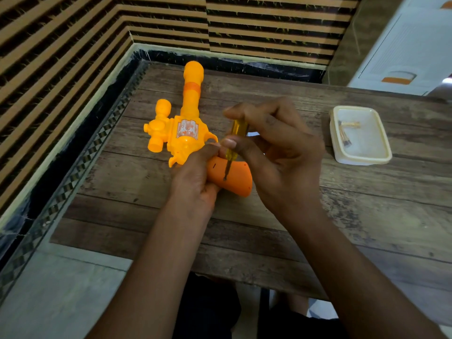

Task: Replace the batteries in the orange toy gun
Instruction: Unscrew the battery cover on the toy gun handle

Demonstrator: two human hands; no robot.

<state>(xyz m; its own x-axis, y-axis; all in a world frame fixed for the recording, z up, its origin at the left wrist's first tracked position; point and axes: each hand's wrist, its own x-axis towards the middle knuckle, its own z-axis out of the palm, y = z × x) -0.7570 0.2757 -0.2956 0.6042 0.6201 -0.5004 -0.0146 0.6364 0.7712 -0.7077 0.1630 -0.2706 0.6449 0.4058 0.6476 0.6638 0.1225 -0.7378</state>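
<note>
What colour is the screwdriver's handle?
The small screwdriver's plastic handle is translucent yellow; head view.

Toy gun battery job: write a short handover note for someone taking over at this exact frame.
Left hand grips the orange toy gun at its handle, steadying it on the wooden table.
Right hand holds the yellow screwdriver, tip seated in the screw on the handle.
White container at the right holds small items, too blurred to identify.
Done: driver engaged; handle cover is on. Whether the screw is going out or in cannot be told.
To do: finish the screw, then confirm the batteries.
</note>
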